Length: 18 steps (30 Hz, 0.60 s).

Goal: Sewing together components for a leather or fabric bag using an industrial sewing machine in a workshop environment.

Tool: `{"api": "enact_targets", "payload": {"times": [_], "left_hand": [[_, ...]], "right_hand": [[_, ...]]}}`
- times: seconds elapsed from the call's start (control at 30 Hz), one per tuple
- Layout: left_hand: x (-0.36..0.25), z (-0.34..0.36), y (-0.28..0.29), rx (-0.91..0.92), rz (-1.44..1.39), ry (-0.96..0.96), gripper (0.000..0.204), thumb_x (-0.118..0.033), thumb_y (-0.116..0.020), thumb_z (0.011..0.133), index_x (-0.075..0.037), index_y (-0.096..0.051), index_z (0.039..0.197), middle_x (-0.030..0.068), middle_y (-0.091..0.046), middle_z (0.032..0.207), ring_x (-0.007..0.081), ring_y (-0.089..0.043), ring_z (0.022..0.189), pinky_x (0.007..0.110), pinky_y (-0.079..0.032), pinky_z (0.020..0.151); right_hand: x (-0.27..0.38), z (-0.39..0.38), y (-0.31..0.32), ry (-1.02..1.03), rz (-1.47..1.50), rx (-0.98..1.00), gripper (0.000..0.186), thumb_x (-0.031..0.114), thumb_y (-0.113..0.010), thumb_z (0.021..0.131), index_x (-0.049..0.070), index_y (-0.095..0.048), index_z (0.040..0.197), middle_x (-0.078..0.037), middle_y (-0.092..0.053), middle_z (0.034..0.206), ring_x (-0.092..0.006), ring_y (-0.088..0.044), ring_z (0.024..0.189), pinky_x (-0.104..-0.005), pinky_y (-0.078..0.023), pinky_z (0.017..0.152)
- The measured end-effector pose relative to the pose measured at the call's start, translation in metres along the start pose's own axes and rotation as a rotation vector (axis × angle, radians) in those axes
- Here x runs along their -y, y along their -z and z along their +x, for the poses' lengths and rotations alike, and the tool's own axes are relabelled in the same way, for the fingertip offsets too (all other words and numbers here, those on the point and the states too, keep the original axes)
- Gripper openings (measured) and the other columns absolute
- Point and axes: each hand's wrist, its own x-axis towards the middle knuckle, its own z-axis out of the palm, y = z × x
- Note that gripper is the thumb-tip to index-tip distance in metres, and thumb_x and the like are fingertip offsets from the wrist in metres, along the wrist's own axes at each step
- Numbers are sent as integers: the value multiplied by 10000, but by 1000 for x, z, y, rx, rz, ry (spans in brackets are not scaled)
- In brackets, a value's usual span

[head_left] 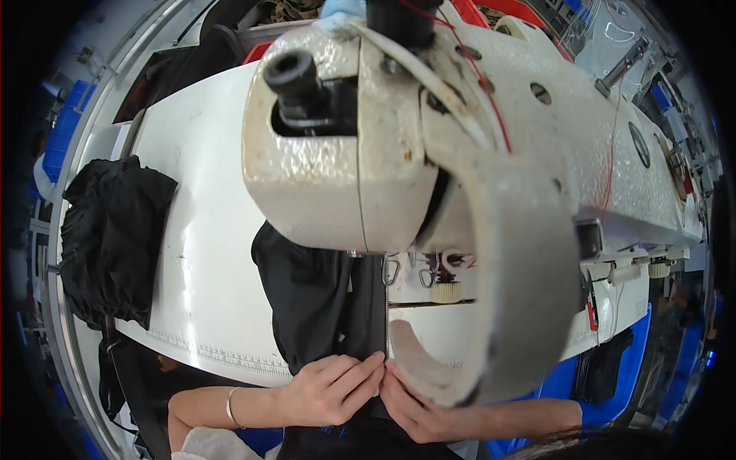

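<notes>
A piece of black fabric (303, 299) lies under the head of a white sewing machine (307, 184) and runs toward me. Along its right side goes a straight strip with a narrow toothed edge, which looks like a zipper (386, 314). My left hand (337, 389) pinches the near end of this edge between thumb and fingers. Right beside it, my right hand (410, 406) is closed on the same end, fingertips almost touching the left ones. The machine's curved pale guard arm (529, 284) stands over my right hand. The needle area is hidden behind the machine head.
A bunched black fabric pile (115, 241) sits at the left end of the white table (207, 192), whose front edge carries a ruler scale. Blue crates (632, 368) hold dark cloth at lower right. Red thread (502, 123) hangs over the machine. Red bins stand behind.
</notes>
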Motion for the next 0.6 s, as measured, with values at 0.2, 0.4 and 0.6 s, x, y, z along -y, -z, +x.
{"api": "enact_targets", "payload": {"times": [0.2,0.4,0.6], "left_hand": [[36,24,1,-86,-169,53,321,-53,-613,591,81,-616,883,170,-601,1006,187,-521,685,249,-478,566],[70,43,-2,-125,-3,6,318,-48,-628,601,28,-647,909,133,-605,977,219,-582,771,324,-498,596],[98,34,-23,-46,-110,156,287,-45,-647,638,-24,-667,923,104,-629,853,271,-628,749,386,-506,633]], "right_hand": [[-34,11,-14,-78,-23,-67,282,192,-550,712,-25,-624,876,-170,-605,1018,-315,-592,1029,-431,-466,941],[-63,25,-21,-283,7,-150,289,78,-647,729,-3,-646,1006,-109,-635,987,-258,-628,933,-405,-462,940],[-78,18,-55,-184,-70,-55,314,99,-581,844,21,-563,1148,-113,-562,1162,-199,-561,1029,-292,-503,803]]}}
